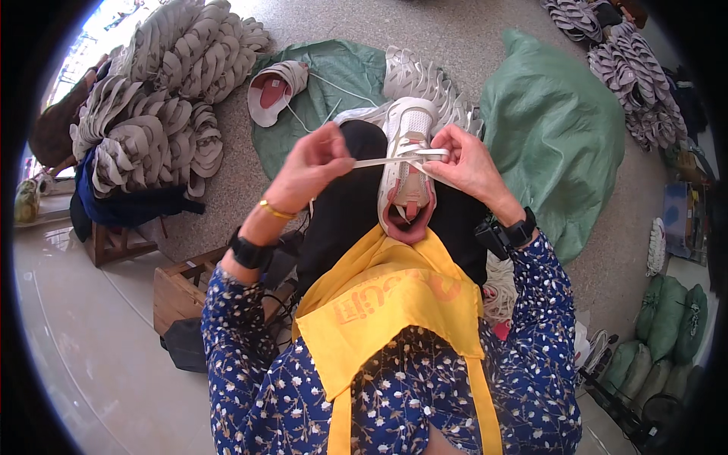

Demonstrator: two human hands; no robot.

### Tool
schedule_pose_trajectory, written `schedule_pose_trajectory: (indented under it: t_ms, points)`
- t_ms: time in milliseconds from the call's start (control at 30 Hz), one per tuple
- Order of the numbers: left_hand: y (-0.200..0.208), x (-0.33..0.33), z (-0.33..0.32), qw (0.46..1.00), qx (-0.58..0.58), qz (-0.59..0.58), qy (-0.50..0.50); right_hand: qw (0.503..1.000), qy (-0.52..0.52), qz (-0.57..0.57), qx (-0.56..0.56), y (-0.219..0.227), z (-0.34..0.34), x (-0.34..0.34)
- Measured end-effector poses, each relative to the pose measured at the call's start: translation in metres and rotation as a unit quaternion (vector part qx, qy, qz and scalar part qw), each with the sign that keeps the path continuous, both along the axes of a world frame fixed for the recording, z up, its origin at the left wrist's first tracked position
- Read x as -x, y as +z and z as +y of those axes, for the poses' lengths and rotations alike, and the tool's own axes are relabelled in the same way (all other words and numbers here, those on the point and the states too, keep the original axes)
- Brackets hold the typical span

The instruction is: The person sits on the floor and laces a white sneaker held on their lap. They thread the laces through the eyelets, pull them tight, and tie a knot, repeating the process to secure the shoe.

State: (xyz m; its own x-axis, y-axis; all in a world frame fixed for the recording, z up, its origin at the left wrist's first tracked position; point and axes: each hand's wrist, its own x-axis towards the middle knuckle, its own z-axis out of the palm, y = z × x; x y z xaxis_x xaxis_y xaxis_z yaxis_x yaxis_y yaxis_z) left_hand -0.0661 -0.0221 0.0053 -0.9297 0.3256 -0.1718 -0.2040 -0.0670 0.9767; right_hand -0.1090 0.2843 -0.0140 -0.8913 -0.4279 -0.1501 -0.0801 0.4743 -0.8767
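A white sneaker upper (415, 121) with pink lining rests across my lap, toe pointing away from me. My left hand (317, 161) pinches one end of a white shoelace (374, 161) and holds it taut to the left of the tongue. On the other side, my right hand (466, 163) grips a flat loop of the same lace close to the eyelets. The lace runs between both hands across the upper. Just beyond my left hand, another pink-lined upper (265, 114) lies on a green sheet (341, 61) with a loose lace trailing from it.
Bundled pale uppers (163, 129) are piled at the left, with more stacks (633, 83) at the far right. A large green sack (550, 136) lies right of my knees. Behind my left arm stands a wooden stool (176, 296). White laces (499, 288) hang beside my right thigh.
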Motion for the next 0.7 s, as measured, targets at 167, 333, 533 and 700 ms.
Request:
schedule_pose_trajectory:
  t_ms: [167,333,533,700]
  points:
    - [0.021,-0.021,-0.055,0.999,0.016,-0.041,0.024,0.998,-0.006,-0.008,0.063,-0.002,-0.009,-0.004]
    - [0.011,-0.031,-0.074,0.998,0.009,-0.057,0.035,0.997,-0.017,0.014,0.068,-0.001,-0.010,-0.007]
    - [-0.012,-0.036,-0.044,0.988,0.148,0.026,0.030,0.998,-0.041,0.038,0.043,0.004,-0.010,-0.023]
    - [0.007,-0.032,0.030,0.939,0.283,0.194,0.035,0.990,-0.042,0.133,-0.020,0.012,-0.014,-0.037]
